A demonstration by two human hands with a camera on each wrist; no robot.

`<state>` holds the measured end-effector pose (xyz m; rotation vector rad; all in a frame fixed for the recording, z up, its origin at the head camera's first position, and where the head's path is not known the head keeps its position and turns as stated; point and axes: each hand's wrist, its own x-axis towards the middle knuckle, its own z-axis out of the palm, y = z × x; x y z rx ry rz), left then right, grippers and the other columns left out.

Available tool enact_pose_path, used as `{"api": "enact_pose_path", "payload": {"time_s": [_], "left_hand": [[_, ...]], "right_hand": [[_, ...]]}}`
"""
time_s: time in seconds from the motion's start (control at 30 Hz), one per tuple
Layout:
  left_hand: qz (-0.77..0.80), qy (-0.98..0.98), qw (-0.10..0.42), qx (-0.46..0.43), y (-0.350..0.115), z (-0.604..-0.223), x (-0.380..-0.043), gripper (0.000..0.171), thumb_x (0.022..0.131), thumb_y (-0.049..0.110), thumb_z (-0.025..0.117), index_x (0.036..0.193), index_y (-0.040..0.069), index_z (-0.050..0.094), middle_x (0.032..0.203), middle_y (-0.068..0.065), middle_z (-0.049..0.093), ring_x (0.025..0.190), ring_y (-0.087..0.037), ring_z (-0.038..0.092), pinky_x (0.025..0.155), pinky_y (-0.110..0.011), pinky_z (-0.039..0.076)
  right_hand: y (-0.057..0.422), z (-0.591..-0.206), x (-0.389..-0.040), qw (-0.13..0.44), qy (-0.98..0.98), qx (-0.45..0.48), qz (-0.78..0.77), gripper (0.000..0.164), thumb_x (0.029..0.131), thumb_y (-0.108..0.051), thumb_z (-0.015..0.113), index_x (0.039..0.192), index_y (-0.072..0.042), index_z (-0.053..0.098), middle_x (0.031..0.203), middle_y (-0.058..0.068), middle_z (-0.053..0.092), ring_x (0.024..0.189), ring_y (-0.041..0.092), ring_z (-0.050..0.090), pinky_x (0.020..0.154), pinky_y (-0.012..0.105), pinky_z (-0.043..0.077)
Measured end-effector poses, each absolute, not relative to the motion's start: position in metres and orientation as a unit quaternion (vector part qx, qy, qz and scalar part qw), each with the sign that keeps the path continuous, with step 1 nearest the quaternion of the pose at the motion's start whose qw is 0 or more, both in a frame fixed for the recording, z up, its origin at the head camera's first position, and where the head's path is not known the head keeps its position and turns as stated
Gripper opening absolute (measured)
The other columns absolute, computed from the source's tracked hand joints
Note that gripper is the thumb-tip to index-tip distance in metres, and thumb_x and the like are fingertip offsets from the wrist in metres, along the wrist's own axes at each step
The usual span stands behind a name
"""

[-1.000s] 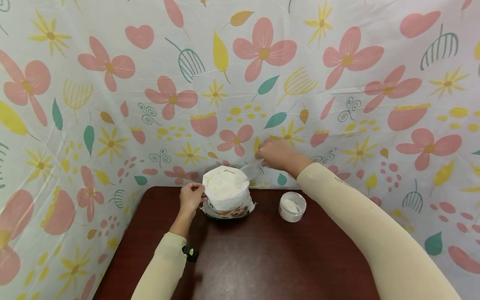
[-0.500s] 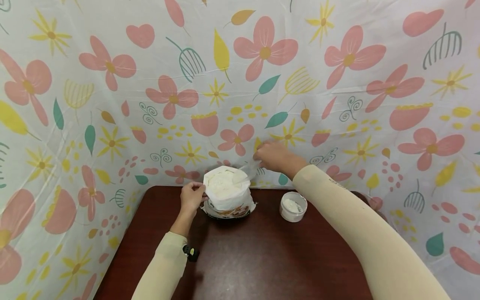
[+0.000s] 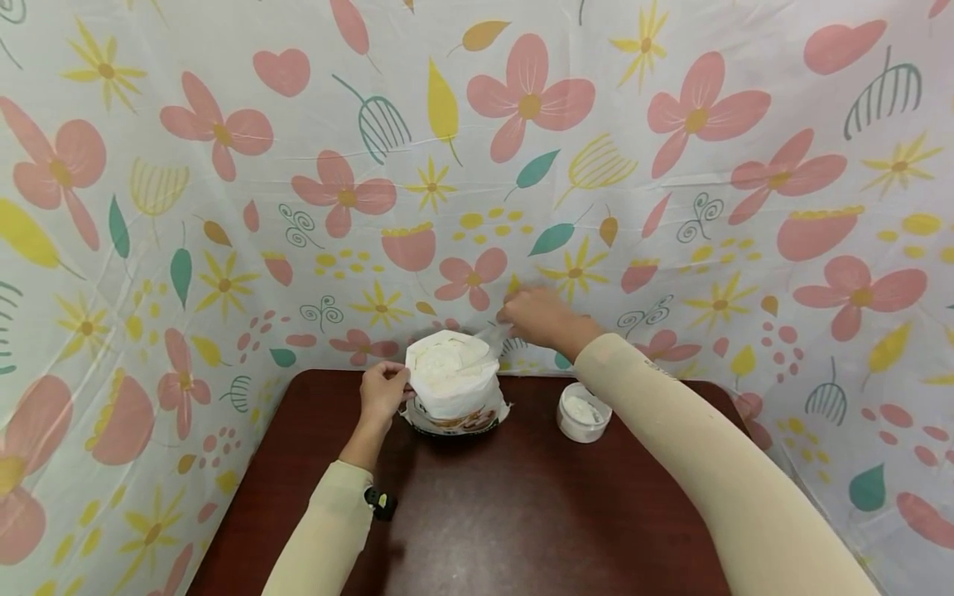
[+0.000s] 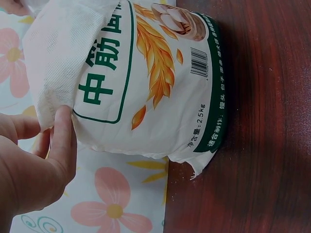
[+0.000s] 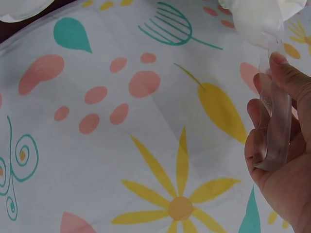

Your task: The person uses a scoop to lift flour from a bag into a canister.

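An opened white flour bag (image 3: 456, 401) stands at the table's back edge, its rim folded outward and white flour (image 3: 441, 361) showing at the mouth. In the left wrist view, my left hand (image 4: 41, 150) pinches the folded rim of the bag (image 4: 160, 97) between thumb and fingers. My right hand (image 3: 540, 316), raised at the bag's right, grips a clear plastic scoop (image 3: 492, 338) that slopes down into the mouth. Its see-through handle (image 5: 278, 121) lies along the right palm in the right wrist view; flour hides the blade's tip.
A small round white tub (image 3: 584, 424) with some flour in it stands right of the bag, under the right forearm. The dark red-brown table (image 3: 477, 497) meets a flower-printed cloth (image 3: 477, 207) at the back and left.
My right hand has moved slightly left and down, driving the scoop further into the bag; the flour's surface has shifted. The left hand keeps its hold on the rim.
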<state>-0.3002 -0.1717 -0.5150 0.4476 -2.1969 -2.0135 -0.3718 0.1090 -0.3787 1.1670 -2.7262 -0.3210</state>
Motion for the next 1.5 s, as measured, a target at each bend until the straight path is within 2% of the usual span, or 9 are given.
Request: {"api": "enact_pose_path", "payload": {"time_s": [0.13, 0.37, 0.53, 0.9, 1.2, 1.4, 1.5], "left_hand": [[-0.667, -0.728, 0.066, 0.146, -0.172, -0.516, -0.3, 0.02, 0.099, 0.009, 0.063, 0.111, -0.007, 0.067, 0.087, -0.011, 0.065, 0.063, -0.012, 0.069, 0.073, -0.041, 0.069], [-0.669, -0.727, 0.065, 0.144, -0.172, -0.518, -0.301, 0.02, 0.099, 0.008, 0.062, 0.112, -0.007, 0.066, 0.087, -0.011, 0.064, 0.062, -0.011, 0.068, 0.063, -0.028, 0.066], [-0.671, -0.724, 0.067, 0.146, -0.171, -0.517, -0.301, 0.018, 0.099, 0.007, 0.063, 0.11, -0.007, 0.067, 0.085, -0.01, 0.064, 0.061, -0.011, 0.068, 0.059, -0.024, 0.065], [-0.667, -0.728, 0.068, 0.145, -0.171, -0.516, -0.301, 0.018, 0.099, 0.007, 0.063, 0.11, -0.007, 0.067, 0.085, -0.01, 0.064, 0.062, -0.011, 0.068, 0.063, -0.029, 0.067], [-0.661, -0.733, 0.066, 0.144, -0.172, -0.516, -0.3, 0.019, 0.099, 0.009, 0.063, 0.111, -0.006, 0.067, 0.086, -0.011, 0.064, 0.062, -0.012, 0.069, 0.073, -0.041, 0.069], [-0.666, -0.73, 0.063, 0.143, -0.172, -0.515, -0.3, 0.019, 0.1, 0.009, 0.063, 0.111, -0.006, 0.067, 0.087, -0.011, 0.063, 0.063, -0.012, 0.068, 0.065, -0.03, 0.067], [-0.665, -0.731, 0.061, 0.142, -0.171, -0.515, -0.298, 0.02, 0.1, 0.009, 0.063, 0.113, -0.006, 0.067, 0.089, -0.012, 0.064, 0.064, -0.013, 0.068, 0.068, -0.034, 0.068]], "right_hand": [[0.106, -0.384, -0.372, 0.075, -0.914, 0.384, -0.108, 0.021, 0.086, -0.028, 0.085, 0.106, -0.023, 0.081, 0.096, 0.002, 0.071, 0.093, 0.028, 0.069, 0.076, 0.046, 0.063], [0.102, -0.394, -0.374, 0.065, -0.917, 0.381, -0.1, 0.025, 0.088, -0.029, 0.084, 0.112, -0.023, 0.08, 0.101, 0.002, 0.072, 0.097, 0.025, 0.07, 0.08, 0.042, 0.063], [0.098, -0.398, -0.373, 0.061, -0.919, 0.378, -0.096, 0.026, 0.089, -0.029, 0.083, 0.114, -0.023, 0.08, 0.103, 0.001, 0.072, 0.099, 0.025, 0.07, 0.084, 0.041, 0.063], [0.092, -0.409, -0.371, 0.052, -0.927, 0.365, -0.069, 0.025, 0.09, -0.03, 0.081, 0.114, -0.023, 0.08, 0.107, 0.002, 0.073, 0.102, 0.029, 0.067, 0.085, 0.043, 0.063], [0.092, -0.421, -0.372, 0.059, -0.93, 0.36, -0.046, 0.019, 0.091, -0.026, 0.081, 0.108, -0.021, 0.079, 0.106, 0.004, 0.073, 0.104, 0.03, 0.066, 0.087, 0.044, 0.061], [0.093, -0.422, -0.37, 0.049, -0.934, 0.352, -0.039, 0.024, 0.092, -0.028, 0.08, 0.114, -0.021, 0.079, 0.108, 0.004, 0.073, 0.106, 0.03, 0.066, 0.087, 0.045, 0.062], [0.094, -0.421, -0.368, 0.047, -0.934, 0.351, -0.036, 0.025, 0.092, -0.029, 0.08, 0.116, -0.022, 0.078, 0.107, 0.004, 0.073, 0.105, 0.03, 0.066, 0.085, 0.045, 0.062]]}}
